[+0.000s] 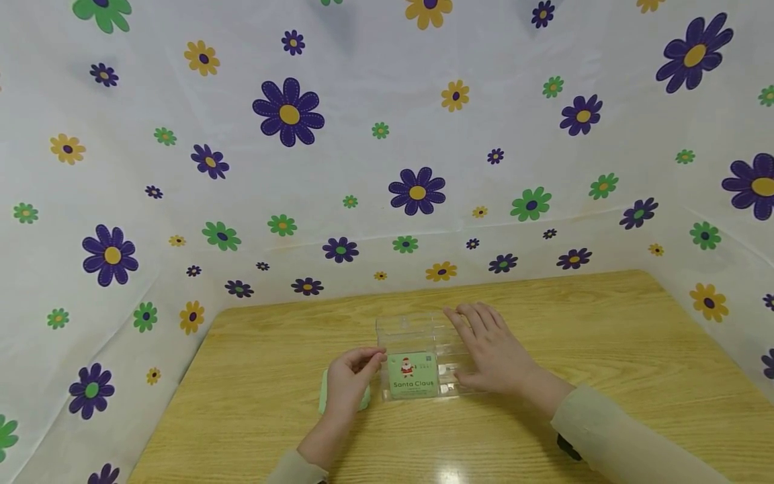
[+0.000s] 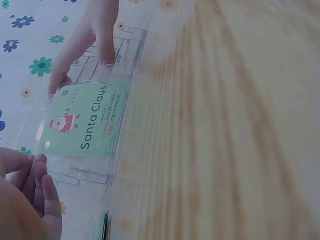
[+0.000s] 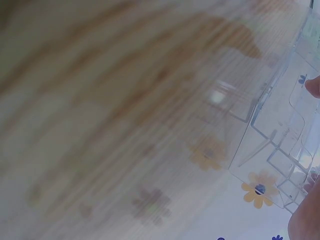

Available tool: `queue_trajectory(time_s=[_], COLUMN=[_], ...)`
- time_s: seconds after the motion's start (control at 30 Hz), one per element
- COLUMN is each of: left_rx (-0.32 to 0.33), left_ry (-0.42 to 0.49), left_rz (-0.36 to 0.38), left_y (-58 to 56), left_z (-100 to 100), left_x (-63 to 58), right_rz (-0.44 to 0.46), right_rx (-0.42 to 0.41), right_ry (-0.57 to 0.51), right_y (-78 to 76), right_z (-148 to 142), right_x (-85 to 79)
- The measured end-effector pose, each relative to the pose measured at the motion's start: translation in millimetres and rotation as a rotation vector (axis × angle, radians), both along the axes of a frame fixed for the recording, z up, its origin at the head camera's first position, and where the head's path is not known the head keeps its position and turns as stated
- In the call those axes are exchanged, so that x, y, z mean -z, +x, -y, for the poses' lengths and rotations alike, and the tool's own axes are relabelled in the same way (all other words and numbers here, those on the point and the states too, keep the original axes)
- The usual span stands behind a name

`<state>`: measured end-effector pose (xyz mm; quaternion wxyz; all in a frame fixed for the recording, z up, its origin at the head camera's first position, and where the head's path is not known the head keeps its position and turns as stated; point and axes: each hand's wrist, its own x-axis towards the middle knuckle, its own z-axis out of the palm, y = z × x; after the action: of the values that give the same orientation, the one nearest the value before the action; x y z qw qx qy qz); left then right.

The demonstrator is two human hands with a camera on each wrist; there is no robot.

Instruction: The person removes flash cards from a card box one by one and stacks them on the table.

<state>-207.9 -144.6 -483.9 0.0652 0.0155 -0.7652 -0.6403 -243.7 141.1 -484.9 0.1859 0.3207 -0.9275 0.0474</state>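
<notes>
A clear plastic box (image 1: 405, 324) with compartments sits on the table. At its left part is a pale green card (image 1: 413, 376) printed "Santa Claus", with a small Santa figure and a hole in one corner. My left hand (image 1: 347, 380) is at the box's left side, thumb and finger together right by the card's holed corner; I cannot tell whether they pinch anything. My right hand (image 1: 492, 346) rests on the right part of the box, fingers stretched toward the far side and thumb over the nearer compartments. Partly hidden beneath the left hand lies another pale green item (image 1: 323, 393).
The wood-grain table (image 1: 254, 376) extends around the box. A white cloth (image 1: 363, 154) with purple, green and yellow flowers hangs behind and along both sides. Near the right sleeve (image 1: 595, 420) a small dark object (image 1: 567, 446) shows.
</notes>
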Motion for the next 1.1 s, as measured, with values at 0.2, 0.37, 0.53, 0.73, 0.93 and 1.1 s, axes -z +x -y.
queue_trajectory(time_s=[0.2, 0.37, 0.53, 0.73, 0.93, 1.1], left_rx=[-0.004, 0.007, 0.026, 0.039, 0.037, 0.029], left_ry=[-0.039, -0.107, -0.111, -0.081, -0.109, -0.095], left_rz=[-0.003, -0.012, -0.008, 0.006, -0.004, -0.003], left_y=[-0.1, -1.0, -0.2, 0.6, -0.4, -1.5], left_z=[-2.1, -3.8, -4.4, -4.3, -3.9, -2.9], left_x=[1.0, 2.5, 2.4, 2.6, 3.2, 4.2], right_rz=[0.001, -0.022, -0.014, -0.005, -0.037, -0.041], right_rx=[-0.003, -0.012, -0.011, -0.006, -0.020, -0.022], right_ry=[-0.003, -0.015, -0.013, -0.009, -0.034, -0.036], right_y=[0.6, 0.6, 0.6, 0.7, 0.1, -0.7], right_z=[-0.3, -0.6, -0.5, -0.5, -0.3, 0.0], right_x=[-0.5, 0.2, 0.6, 2.1, 3.2, 2.8])
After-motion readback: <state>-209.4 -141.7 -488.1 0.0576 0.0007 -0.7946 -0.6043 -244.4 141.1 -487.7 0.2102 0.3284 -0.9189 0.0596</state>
